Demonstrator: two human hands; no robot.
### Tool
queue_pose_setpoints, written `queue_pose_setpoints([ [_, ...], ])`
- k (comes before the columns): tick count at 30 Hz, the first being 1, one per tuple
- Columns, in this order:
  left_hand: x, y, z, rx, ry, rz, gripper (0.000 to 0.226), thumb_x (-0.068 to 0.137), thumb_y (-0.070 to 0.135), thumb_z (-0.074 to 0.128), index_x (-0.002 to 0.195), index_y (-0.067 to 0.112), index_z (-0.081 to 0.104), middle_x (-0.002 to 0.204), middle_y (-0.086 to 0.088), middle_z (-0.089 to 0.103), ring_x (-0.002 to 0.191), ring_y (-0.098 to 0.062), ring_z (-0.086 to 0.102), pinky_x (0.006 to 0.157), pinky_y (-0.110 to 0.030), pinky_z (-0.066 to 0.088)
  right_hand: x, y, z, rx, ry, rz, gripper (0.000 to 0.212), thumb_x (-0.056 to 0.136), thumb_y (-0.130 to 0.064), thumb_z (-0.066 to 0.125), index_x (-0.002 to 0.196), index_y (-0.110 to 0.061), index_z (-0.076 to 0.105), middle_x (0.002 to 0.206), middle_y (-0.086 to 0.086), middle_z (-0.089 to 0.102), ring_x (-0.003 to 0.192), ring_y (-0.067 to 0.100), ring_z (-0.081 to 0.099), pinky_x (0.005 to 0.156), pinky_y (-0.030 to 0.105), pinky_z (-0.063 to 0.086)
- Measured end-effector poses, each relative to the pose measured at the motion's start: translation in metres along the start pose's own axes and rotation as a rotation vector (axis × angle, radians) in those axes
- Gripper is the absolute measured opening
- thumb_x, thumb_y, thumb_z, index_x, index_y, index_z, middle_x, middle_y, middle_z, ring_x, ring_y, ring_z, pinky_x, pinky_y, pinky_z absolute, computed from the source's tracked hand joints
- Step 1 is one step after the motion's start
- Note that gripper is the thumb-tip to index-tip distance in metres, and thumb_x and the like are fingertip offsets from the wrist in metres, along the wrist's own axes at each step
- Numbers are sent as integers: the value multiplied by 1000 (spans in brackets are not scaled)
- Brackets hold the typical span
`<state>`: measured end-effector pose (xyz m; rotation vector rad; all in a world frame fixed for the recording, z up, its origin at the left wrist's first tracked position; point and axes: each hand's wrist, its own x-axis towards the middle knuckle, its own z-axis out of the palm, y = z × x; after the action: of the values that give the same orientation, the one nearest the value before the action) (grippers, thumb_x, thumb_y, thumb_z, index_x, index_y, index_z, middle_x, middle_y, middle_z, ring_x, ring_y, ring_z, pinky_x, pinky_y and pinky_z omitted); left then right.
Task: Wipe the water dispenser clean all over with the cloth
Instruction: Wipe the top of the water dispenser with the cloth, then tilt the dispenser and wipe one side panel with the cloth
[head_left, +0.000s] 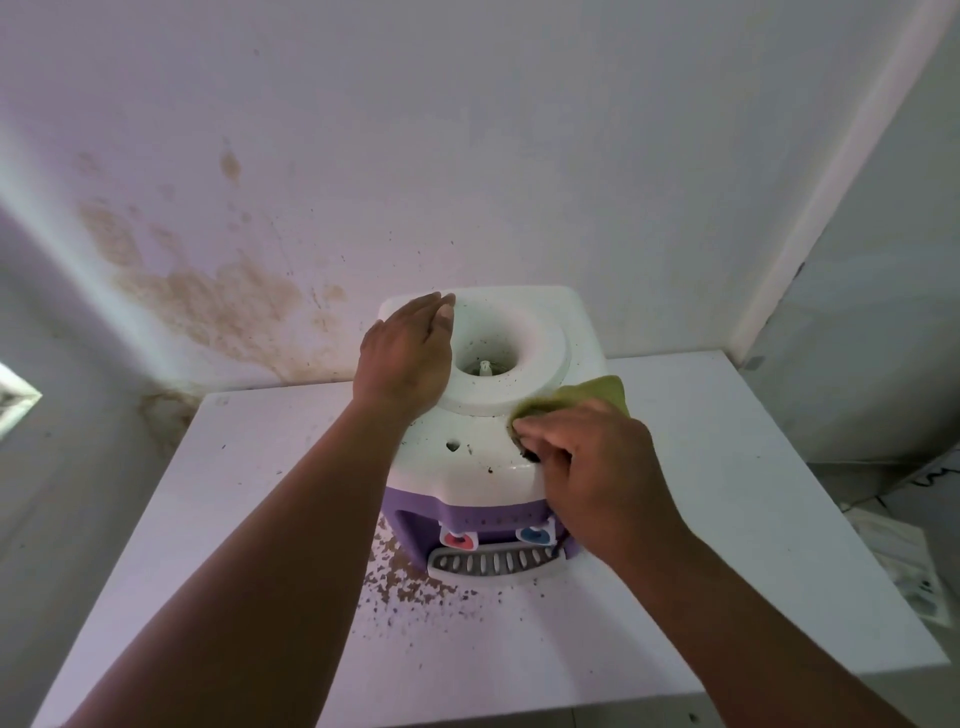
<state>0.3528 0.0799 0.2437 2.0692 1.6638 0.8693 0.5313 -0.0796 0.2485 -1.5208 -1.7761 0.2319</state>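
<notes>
A small water dispenser (498, 332) with a white top and purple front stands on a white table (727, 519). Dark specks dot its top, and its bottle well is open. My left hand (408, 358) lies flat on the left side of the top, fingers straight. My right hand (592, 467) grips a green cloth (597, 397) and presses it on the front right of the white top. Below sit a red tap (458, 540), a blue tap (534, 535) and a grey drip tray (493, 564).
Brown crumbs and specks (410, 582) lie scattered on the table in front left of the dispenser. The wall behind (218, 291) carries brown stains. Papers (909, 566) lie on the floor at the right, past the table's edge.
</notes>
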Motion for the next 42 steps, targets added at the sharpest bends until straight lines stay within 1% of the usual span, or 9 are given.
queue_pose_setpoints([
  [6, 0, -2, -1, -20, -27, 4, 51, 106, 53, 30, 149, 36, 53, 158, 14, 47, 148, -11, 38, 125, -47, 25, -22, -17, 22, 42, 3, -137, 18, 93, -7, 70, 108, -9, 79, 95, -1, 78, 81, 13, 64, 72, 25, 56],
  [10, -3, 1, -7, -442, 29, -58, 40, 99, 53, 53, 136, 40, 65, 138, 20, 63, 129, -2, 56, 116, -40, 42, -21, -24, 33, 30, -15, -190, 20, 96, -11, 67, 112, -8, 77, 101, 2, 79, 86, 14, 68, 78, 22, 56],
  [16, -38, 7, -33, -427, 367, 154, 26, 94, 37, 61, 113, 25, 75, 106, 13, 74, 102, -12, 67, 84, -33, 53, -14, -24, 13, 668, 69, 369, 16, 88, -24, 79, 101, -33, 80, 98, -20, 77, 95, -3, 72, 82, 13, 56],
  [19, -75, 14, -43, -459, 168, 228, 20, 91, 38, 66, 98, 23, 77, 91, 10, 76, 80, -13, 69, 71, -38, 59, -2, -30, -1, 909, 124, 468, 20, 86, -24, 80, 101, -38, 79, 100, -14, 78, 100, 4, 73, 87, 22, 58],
  [23, -115, 30, -39, -688, -182, 168, 35, 91, 40, 74, 120, 21, 74, 110, 3, 78, 105, -19, 74, 89, -40, 62, 7, -42, -8, 986, 88, 475, 20, 88, -29, 79, 106, -36, 79, 105, -13, 78, 104, 10, 73, 94, 35, 58],
  [26, -128, 42, -32, -790, -54, 110, 29, 95, 29, 71, 124, 23, 72, 115, 4, 78, 114, -16, 72, 96, -34, 59, 11, -45, -14, 949, -27, 378, 21, 94, -23, 73, 112, -34, 78, 110, -15, 76, 109, 8, 71, 100, 35, 55],
  [31, -143, 47, -31, -873, 1, -8, 26, 96, 28, 62, 114, 16, 77, 99, 0, 80, 95, -16, 76, 72, -22, 59, 19, -32, -35, 724, -245, 199, 20, 95, -22, 72, 109, -34, 79, 96, -14, 78, 88, 6, 75, 85, 33, 61],
  [36, -160, 42, -28, -816, 69, -49, 32, 96, 41, 62, 83, 13, 71, 71, -9, 60, 68, -22, 55, 58, -32, 45, 22, -9, -37, 336, -143, 119, 7, 89, -38, 76, 92, -44, 79, 80, -29, 71, 72, -2, 64, 57, 4, 44],
  [42, -168, 26, -34, -392, 299, -152, 8, 96, 45, 64, 95, 42, 72, 86, 16, 72, 77, -2, 66, 59, -12, 48, 52, 20, -20, 52, -70, -32, 23, 97, -23, 66, 117, -32, 74, 119, -19, 67, 108, 2, 57, 97, 19, 43],
])
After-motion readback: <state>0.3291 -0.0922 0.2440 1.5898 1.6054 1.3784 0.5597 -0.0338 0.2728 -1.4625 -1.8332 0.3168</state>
